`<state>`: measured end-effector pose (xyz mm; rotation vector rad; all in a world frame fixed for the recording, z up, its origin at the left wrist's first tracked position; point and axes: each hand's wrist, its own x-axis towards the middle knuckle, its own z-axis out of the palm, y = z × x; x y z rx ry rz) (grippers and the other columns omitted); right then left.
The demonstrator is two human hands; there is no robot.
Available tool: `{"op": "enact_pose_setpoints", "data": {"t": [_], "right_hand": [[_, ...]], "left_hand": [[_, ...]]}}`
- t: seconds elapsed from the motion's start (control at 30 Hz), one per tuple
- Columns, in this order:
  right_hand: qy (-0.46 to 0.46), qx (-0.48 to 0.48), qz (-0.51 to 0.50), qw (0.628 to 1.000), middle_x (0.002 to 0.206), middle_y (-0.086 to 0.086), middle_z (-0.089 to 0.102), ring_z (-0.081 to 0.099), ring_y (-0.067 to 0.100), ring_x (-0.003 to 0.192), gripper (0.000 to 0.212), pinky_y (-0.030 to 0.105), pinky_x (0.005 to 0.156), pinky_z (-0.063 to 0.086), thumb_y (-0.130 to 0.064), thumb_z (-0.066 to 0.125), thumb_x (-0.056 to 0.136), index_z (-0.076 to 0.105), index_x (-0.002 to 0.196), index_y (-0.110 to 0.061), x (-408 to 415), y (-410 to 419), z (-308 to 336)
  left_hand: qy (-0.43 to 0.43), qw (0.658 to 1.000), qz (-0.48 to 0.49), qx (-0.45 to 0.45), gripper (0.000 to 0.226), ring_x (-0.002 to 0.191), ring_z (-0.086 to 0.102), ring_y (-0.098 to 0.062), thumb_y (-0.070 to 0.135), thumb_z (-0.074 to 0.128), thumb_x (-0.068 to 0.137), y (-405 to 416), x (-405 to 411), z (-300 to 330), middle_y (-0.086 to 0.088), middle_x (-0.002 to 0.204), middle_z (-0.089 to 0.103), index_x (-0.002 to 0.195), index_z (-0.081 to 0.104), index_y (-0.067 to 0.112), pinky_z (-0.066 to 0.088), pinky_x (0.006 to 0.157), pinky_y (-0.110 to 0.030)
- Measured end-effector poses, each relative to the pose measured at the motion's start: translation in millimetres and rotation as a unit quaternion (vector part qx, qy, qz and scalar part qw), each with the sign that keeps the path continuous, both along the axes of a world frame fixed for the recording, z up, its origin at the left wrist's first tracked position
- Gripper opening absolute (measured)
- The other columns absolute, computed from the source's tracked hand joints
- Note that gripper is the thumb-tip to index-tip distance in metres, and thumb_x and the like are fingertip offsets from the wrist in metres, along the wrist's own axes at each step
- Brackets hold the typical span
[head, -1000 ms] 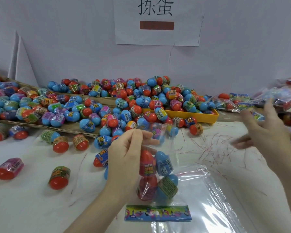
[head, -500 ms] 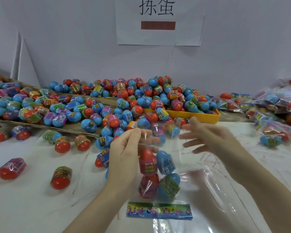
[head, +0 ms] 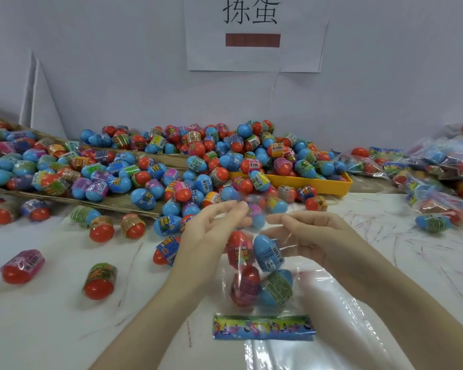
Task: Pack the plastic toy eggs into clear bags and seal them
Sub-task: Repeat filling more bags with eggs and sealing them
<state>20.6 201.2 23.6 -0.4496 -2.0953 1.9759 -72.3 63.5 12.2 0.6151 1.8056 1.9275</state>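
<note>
Clear bag [head: 259, 271], four toy eggs inside, hangs just above the white table [head: 51, 329] | film looks light, limp, slippery; best taken at the top edge | left hand [head: 209, 236] and right hand [head: 313, 236] pinch its mouth | loose egg pile [head: 198, 166] behind.

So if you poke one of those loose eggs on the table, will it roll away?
Probably a wobbly roll: the loose egg is rounded, tapered and lies on its side. It likely curves rather than running straight. The smooth white table looks unlikely to slow it.
</note>
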Motion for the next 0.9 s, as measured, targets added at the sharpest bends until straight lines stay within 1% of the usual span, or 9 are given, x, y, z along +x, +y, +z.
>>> {"op": "enact_pose_setpoints", "data": {"t": [0.03,0.1,0.2,0.3,0.43,0.6,0.7,0.8,0.9], "right_hand": [[0.000,-0.007,-0.005,1.000,0.081,0.004,0.073,0.067,0.009,0.067,0.020,0.016,0.058,0.051,-0.017,0.051,0.088,0.070,0.092,-0.012,0,1,0],[0.003,-0.022,-0.013,1.000,0.083,0.005,0.073,0.068,0.011,0.070,0.021,0.016,0.057,0.051,-0.016,0.049,0.089,0.069,0.095,-0.009,1,2,0],[0.021,-0.047,-0.028,0.998,0.085,0.007,0.073,0.068,0.012,0.071,0.021,0.016,0.057,0.051,-0.016,0.050,0.088,0.068,0.096,-0.008,2,3,2],[0.047,-0.061,-0.034,0.996,0.086,0.008,0.073,0.068,0.012,0.071,0.025,0.016,0.057,0.051,-0.021,0.052,0.079,0.069,0.093,-0.009,4,3,6],[0.068,-0.060,-0.014,0.996,0.086,0.008,0.073,0.068,0.012,0.072,0.026,0.017,0.058,0.052,-0.027,0.057,0.071,0.072,0.088,-0.013,6,2,13],[0.060,-0.020,0.010,0.998,0.089,0.006,0.073,0.069,0.014,0.082,0.028,0.016,0.063,0.052,-0.025,0.062,0.065,0.073,0.089,-0.015,9,4,14],[0.073,-0.032,0.009,0.997,0.086,0.006,0.073,0.070,0.014,0.078,0.023,0.016,0.061,0.052,-0.023,0.061,0.065,0.077,0.081,-0.017,9,5,14],[0.064,-0.038,0.004,0.997,0.088,0.007,0.073,0.070,0.015,0.079,0.024,0.016,0.062,0.052,-0.023,0.061,0.066,0.076,0.083,-0.016,9,6,12],[0.047,-0.042,0.002,0.998,0.090,0.009,0.073,0.070,0.016,0.080,0.024,0.017,0.062,0.052,-0.023,0.061,0.067,0.076,0.084,-0.013,7,6,9]], "left_hand": [[-0.012,1.000,-0.007,-0.008,0.047,0.078,0.069,-0.009,0.049,0.077,0.053,0,-3,-1,0.008,0.082,0.074,0.093,0.061,0.029,0.049,0.067,-0.021],[-0.038,0.999,-0.018,-0.007,0.045,0.081,0.070,-0.012,0.040,0.071,0.053,-1,-7,-2,0.002,0.085,0.074,0.094,0.060,0.026,0.051,0.069,-0.023],[-0.035,0.998,-0.046,-0.008,0.042,0.083,0.070,-0.015,0.028,0.084,0.046,-3,-9,-2,-0.003,0.088,0.074,0.086,0.072,0.020,0.055,0.077,-0.029],[-0.011,0.997,-0.077,0.030,0.022,0.068,0.069,-0.009,0.038,0.070,0.053,-7,-5,2,0.000,0.076,0.074,0.072,0.077,0.030,0.055,0.060,-0.018],[-0.021,0.996,-0.055,0.070,0.022,0.062,0.068,-0.010,0.032,0.067,0.058,-7,-4,5,-0.002,0.073,0.074,0.076,0.077,0.027,0.048,0.051,-0.013],[-0.036,0.996,-0.044,0.070,0.034,0.069,0.069,-0.012,0.035,0.069,0.050,-8,-5,5,-0.002,0.080,0.075,0.082,0.077,0.027,0.054,0.059,-0.017],[-0.036,0.996,-0.041,0.075,0.025,0.067,0.069,-0.010,0.035,0.066,0.060,-8,-5,6,-0.001,0.081,0.075,0.079,0.077,0.024,0.052,0.053,-0.018],[-0.028,0.997,-0.041,0.057,0.024,0.069,0.070,-0.013,0.035,0.062,0.068,-7,-5,6,-0.004,0.081,0.075,0.075,0.078,0.017,0.053,0.055,-0.020],[-0.012,0.998,-0.006,0.054,0.016,0.062,0.070,-0.015,0.024,0.063,0.075,-6,-4,3,-0.006,0.074,0.074,0.075,0.076,0.015,0.053,0.052,-0.018]]}}
